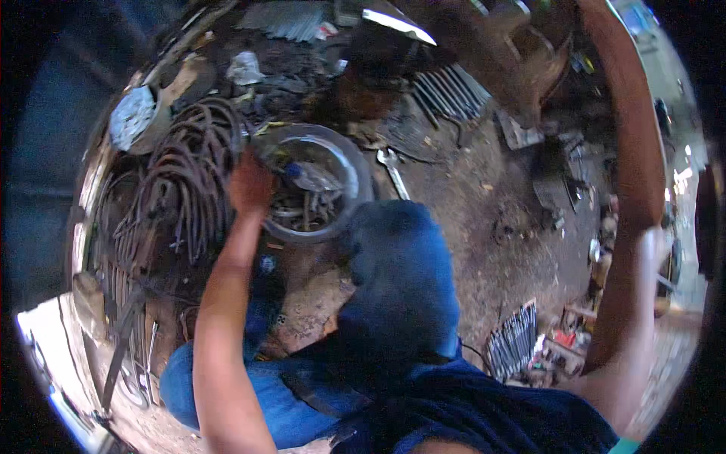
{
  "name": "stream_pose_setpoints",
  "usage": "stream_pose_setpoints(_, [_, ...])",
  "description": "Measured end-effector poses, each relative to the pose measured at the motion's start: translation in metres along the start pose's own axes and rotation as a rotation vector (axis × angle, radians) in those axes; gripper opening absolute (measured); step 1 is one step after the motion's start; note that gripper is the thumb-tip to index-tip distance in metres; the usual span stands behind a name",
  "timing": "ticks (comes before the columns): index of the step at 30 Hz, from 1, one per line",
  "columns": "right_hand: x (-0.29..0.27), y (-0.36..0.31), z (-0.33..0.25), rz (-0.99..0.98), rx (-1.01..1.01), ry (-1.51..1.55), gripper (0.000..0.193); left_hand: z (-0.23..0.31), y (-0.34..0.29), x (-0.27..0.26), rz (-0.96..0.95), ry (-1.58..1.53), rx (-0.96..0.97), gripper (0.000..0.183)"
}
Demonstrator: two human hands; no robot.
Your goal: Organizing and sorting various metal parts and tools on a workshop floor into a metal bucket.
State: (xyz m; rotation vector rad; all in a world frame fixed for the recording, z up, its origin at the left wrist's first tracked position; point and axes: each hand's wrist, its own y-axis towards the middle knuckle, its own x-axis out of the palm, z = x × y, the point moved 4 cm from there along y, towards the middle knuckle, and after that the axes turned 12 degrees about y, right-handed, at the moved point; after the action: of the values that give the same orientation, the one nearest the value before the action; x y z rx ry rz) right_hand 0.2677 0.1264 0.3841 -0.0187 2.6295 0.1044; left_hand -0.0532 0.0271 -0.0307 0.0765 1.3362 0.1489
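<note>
My left hand (250,184) is over the left edge of a round, pale-rimmed basin (361,178), between it and a heap of dark, curved hoses or rods (185,185). Its fingers are blurred, so I cannot make out their grip or whether they touch the rim. Inside the basin lie a clear plastic bottle (314,178) with a blue cap and several small metal parts (302,212). My right arm stretches far up the right side, and its hand lies beyond the top edge. A combination wrench (394,172) rests on the dirt floor just right of the basin.
My blue-clad knee (404,272) is close to the basin. A row of wrenches (513,340) lies at the lower right, and parallel metal bars (451,92) lie farther back. A white-topped bucket (133,119) stands at the far left, with dark machinery (522,64) at the upper right.
</note>
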Motion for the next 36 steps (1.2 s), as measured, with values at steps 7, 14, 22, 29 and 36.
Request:
stream_pose_setpoints(7, [-0.187,-0.178,0.093,0.451,0.372,-0.488,0.055,0.047,0.025,-0.009,-0.072,0.029,0.046,0.038])
stream_pose_setpoints(14, [-0.287,-0.397,0.273,0.619,0.623,-0.510,0.063,0.026,0.040,0.020,-0.018,0.262,0.114,0.040])
stream_pose_setpoints(22, [-0.251,-0.648,0.363,0.900,1.159,-0.401,0.071,0.038,0.040,0.011,-0.087,0.177,0.125,0.044])
stream_pose_setpoints(29, [-0.175,-0.836,0.421,1.185,1.345,-0.492,0.070,0.031,0.028,0.012,-0.120,0.144,0.256,0.044])
stream_pose_setpoints(36, [-0.096,-0.934,0.407,1.347,1.576,-0.260,0.075,0.019,0.047,0.019,-0.143,0.114,0.405,0.044])
